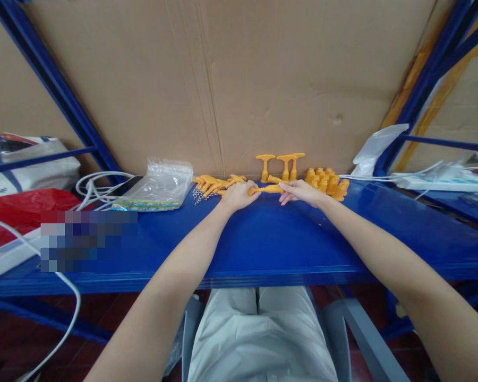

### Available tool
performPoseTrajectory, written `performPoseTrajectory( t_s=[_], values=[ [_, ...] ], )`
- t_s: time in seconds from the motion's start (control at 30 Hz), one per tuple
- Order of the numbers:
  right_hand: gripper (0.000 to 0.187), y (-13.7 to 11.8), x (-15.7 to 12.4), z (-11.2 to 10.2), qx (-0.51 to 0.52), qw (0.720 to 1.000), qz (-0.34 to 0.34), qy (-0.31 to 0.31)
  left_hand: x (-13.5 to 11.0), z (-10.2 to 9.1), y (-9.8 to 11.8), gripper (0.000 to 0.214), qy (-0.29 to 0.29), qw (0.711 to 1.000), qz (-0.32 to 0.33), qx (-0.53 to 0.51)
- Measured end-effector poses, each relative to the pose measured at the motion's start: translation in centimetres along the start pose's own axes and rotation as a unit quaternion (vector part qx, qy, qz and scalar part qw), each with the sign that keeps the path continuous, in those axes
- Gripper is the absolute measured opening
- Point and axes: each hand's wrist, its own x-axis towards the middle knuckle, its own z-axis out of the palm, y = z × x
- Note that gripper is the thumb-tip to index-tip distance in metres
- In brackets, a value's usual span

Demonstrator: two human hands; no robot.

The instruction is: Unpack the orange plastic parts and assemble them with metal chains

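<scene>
Over the back of the blue table my left hand (240, 196) closes around the handle end of a yellow plastic corkscrew (267, 189). The fingers of my right hand (300, 192) pinch its other end, so the piece lies level between both hands. Left of them is a heap of yellow T-shaped handles (211, 184) with metal spirals (201, 197) sticking out. Behind my hands, yellow T-topped corkscrews (265, 168) stand upright against the cardboard. Several yellow hollow-looking sleeves (324, 180) stand grouped just right of my right hand.
Clear plastic bags (163, 183) lie left of the heap, near white cables (90, 185) and a red bag (27, 212). A white power strip (430, 182) is at right. Blue frame posts (59, 79) and a cardboard wall (263, 79) bound the blue table (279, 244).
</scene>
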Motion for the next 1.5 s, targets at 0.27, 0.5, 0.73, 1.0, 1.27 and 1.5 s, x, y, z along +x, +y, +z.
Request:
performPoseTrajectory(
  t_s=[0.27, 0.5, 0.73, 1.0, 1.27, 1.5],
  values=[
    [0.035, 1.4, 1.8, 0.7, -0.171, 0.956, -0.209, 0.114, 0.0, 0.0, 0.2, 0.031, -0.006, 1.000, 0.009, 0.023],
    [0.024, 0.9, 1.0, 2.7, -0.372, 0.862, -0.344, 0.016, -0.1, 0.1, 0.8, 0.029, -0.004, 1.000, 0.017, 0.017],
    [0.036, 0.5, 0.4, 2.7, -0.483, 0.822, -0.298, 0.039, -0.2, 0.4, 1.1, 0.052, 0.020, 0.998, 0.062, -0.023],
    [0.044, 1.7, 2.2, -0.3, -0.395, 0.883, -0.183, 0.173, -0.1, 0.9, 0.2, 0.058, 0.000, 1.000, 0.027, -0.003],
    [0.044, 1.9, 4.2, -4.2, -0.370, 0.892, -0.120, 0.230, 0.2, 2.5, -1.2, 0.049, -0.100, 0.994, 0.000, 0.034],
    [0.045, -0.1, 5.3, -5.8, -0.400, 0.882, -0.007, 0.248, 0.4, 2.4, -1.1, 0.049, -0.120, 0.992, -0.004, 0.041]
  ],
)
